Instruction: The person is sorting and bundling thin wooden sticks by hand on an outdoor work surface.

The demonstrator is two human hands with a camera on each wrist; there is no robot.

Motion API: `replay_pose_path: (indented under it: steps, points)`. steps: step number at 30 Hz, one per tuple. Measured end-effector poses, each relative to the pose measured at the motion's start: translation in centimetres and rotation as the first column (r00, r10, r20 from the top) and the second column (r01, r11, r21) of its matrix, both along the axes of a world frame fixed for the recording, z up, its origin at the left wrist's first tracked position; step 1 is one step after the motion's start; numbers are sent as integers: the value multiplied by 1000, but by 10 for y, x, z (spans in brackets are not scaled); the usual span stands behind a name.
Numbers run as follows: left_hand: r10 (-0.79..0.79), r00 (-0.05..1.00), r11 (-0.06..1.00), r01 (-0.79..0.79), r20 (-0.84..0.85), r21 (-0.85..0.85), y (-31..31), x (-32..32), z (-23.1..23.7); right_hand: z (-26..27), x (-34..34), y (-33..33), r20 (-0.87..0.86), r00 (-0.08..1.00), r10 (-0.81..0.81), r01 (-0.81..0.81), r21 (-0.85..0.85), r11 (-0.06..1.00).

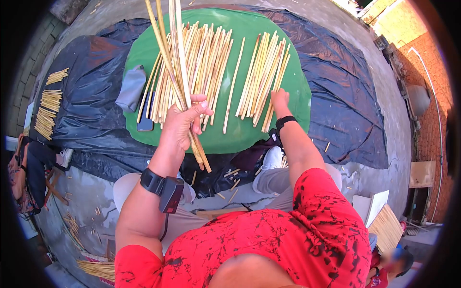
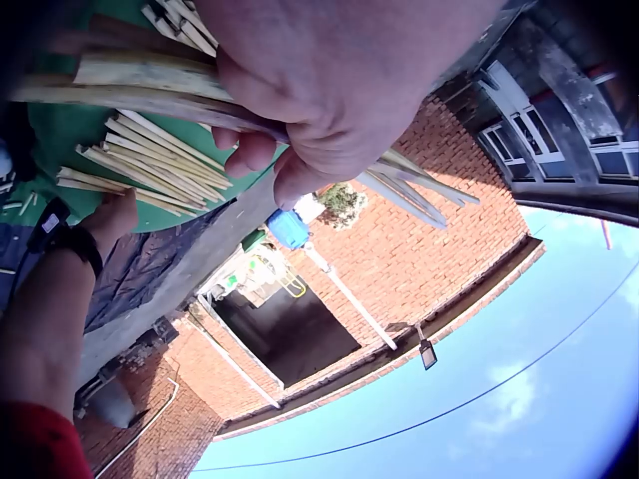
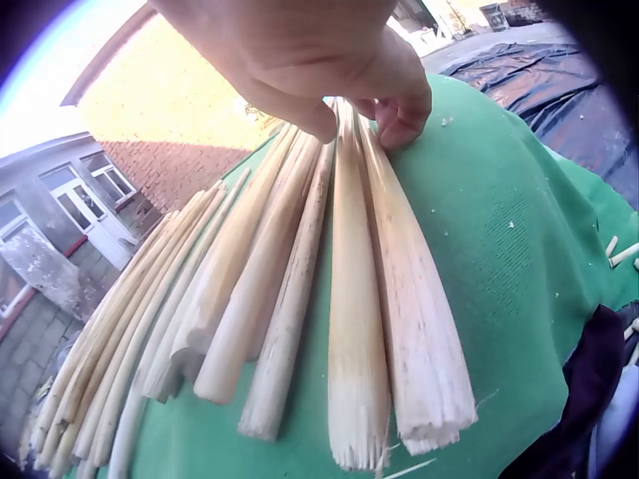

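In the head view the left hand [image 1: 185,120] grips several long pale sticks [image 1: 178,53] that stand up and fan out above the cloth. The left wrist view shows that hand [image 2: 319,90] closed around the sticks [image 2: 150,80]. At the right side of the green cloth [image 1: 235,24], the right hand [image 1: 280,98] is on the outer sticks of a smaller pile [image 1: 259,72]. Its thumb and fingers pinch the outermost sticks [image 3: 414,299], seen in the right wrist view under the hand [image 3: 319,70]. A larger pile [image 1: 206,67] lies left of it, with one lone stick [image 1: 234,86] between.
A grey pouch [image 1: 130,89] and a dark phone [image 1: 145,117] lie at the cloth's left edge. Black plastic sheeting [image 1: 336,96] surrounds it. Small bundles [image 1: 50,108] lie at far left. Stick pieces litter the ground near the shoes [image 1: 272,158]. Another person [image 1: 38,163] sits at left.
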State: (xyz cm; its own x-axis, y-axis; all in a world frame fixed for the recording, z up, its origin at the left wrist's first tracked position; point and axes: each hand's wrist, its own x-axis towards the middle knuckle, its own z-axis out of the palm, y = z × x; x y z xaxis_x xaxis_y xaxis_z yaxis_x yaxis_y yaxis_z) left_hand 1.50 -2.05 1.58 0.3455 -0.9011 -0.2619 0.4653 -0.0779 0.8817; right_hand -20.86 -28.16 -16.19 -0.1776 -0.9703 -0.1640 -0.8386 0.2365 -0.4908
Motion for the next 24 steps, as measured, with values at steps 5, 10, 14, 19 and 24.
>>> replay_pose_path:
  steps: [5, 10, 14, 19, 24]
  points:
    - [0, 1000, 1000, 0, 10, 21, 3, -2, 0, -7, -2, 2, -92, 991, 99, -105, -67, 992]
    - [-7, 1000, 1000, 6, 24, 22, 1, -3, 0, -13, 0, -13, -4, 981, 196, -194, -164, 967]
    - [-11, 1000, 1000, 11, 14, 24, 0, -4, 3, -10, -11, -20, -75, 957, 279, -283, -62, 957]
    - [-17, 1000, 1000, 17, 10, 6, 0, -6, 5, 0, -1, -2, -49, 978, 200, -206, -162, 965]
    - [29, 1000, 1000, -29, -8, -3, 5, -2, 8, -1, 17, 27, -112, 957, 266, -286, -230, 930]
